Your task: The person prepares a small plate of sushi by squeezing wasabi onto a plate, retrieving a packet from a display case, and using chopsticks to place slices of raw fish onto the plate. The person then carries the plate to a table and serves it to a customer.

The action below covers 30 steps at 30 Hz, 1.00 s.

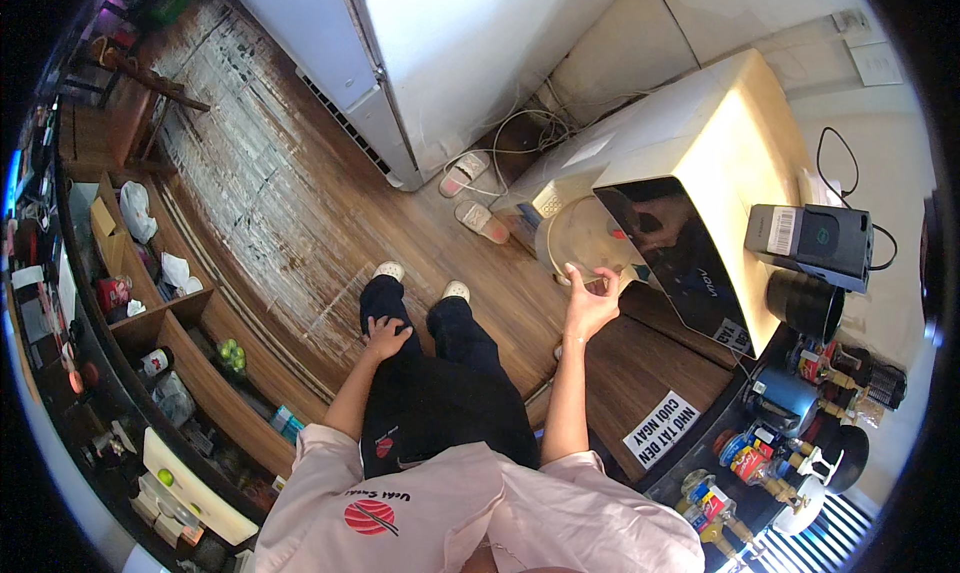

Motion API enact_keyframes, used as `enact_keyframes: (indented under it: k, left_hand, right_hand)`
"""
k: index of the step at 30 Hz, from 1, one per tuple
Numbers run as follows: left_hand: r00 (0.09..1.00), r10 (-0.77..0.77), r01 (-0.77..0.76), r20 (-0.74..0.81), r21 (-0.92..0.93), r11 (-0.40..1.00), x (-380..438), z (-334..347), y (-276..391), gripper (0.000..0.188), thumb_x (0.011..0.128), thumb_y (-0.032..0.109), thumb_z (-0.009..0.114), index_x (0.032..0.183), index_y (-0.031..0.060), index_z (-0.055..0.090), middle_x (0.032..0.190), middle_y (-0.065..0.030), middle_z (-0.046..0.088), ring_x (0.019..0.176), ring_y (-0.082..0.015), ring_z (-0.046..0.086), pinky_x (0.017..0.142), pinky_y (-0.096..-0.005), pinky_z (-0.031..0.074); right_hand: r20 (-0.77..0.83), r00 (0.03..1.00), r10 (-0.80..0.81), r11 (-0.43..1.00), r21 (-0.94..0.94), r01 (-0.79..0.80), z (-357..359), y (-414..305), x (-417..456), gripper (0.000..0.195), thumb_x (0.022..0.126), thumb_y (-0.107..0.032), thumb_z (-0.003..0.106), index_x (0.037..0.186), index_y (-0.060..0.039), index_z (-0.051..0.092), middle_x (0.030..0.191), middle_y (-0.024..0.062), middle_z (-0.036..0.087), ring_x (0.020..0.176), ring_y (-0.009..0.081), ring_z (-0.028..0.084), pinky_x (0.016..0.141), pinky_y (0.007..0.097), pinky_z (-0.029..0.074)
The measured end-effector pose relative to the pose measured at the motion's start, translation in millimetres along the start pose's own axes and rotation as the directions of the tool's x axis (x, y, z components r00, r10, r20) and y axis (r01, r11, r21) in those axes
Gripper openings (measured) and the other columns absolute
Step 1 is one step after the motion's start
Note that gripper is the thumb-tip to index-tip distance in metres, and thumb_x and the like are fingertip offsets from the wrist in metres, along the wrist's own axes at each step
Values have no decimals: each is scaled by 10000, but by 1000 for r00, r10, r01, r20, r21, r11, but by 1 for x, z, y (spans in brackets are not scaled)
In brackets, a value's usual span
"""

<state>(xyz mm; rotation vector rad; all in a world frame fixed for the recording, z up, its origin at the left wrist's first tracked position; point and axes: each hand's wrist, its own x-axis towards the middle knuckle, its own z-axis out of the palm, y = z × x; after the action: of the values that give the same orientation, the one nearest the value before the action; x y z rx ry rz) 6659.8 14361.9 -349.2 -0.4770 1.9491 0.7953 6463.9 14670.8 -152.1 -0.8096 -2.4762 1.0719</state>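
Observation:
My right hand has its thumb and fingers curled at the near rim of a round translucent plastic container. This container sits in the front opening of a white machine, probably an ice maker, below its glossy black front panel. A small red spot shows near the container's far side, but its contents are hard to make out. The panel mirrors part of the hand. My left hand rests on my left leg, over the dark trousers, and holds nothing.
Pale slippers and loose cables lie by a white refrigerator. Syrup bottles with pumps and a blue metal pitcher stand on the right counter. Wooden shelves line the left. A black boxy device tops the machine.

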Motion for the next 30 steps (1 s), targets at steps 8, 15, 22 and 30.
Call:
enact_keyframes:
  k: [8,15,22,30]
  left_hand:
    - [939,-216,231,268,-26,973,-4,33,-25,963,701,742,583,1484,290,250,1540,-252,47,1433,-401,9,1117,-591,96]
    - [965,-98,100,245,6,995,26,50,-51,976,654,692,677,1457,264,325,1524,-269,118,1415,-411,150,1116,-552,190]
    - [988,-90,87,125,30,996,18,41,-23,809,704,554,712,1378,189,453,1432,-236,359,1341,-361,341,1092,-455,290]
    - [611,525,-790,-592,-415,451,-80,-59,234,197,916,115,566,1081,14,604,1005,-86,671,711,-111,592,671,-266,495]
  right_hand:
    - [-15,999,-32,999,40,33,2,10,1,341,636,-114,854,809,-44,569,593,-52,410,538,55,359,489,223,316]
    - [0,1000,7,1000,3,-7,2,9,1,364,613,-111,869,802,-48,563,629,-48,440,568,69,394,520,232,357]
    - [12,999,32,999,-2,-32,1,4,0,362,611,-107,869,802,-55,566,631,-49,438,577,71,394,532,236,365]
    - [-6,998,57,998,5,-57,3,16,1,367,600,-132,871,810,-51,581,672,-18,522,621,98,468,589,258,429]
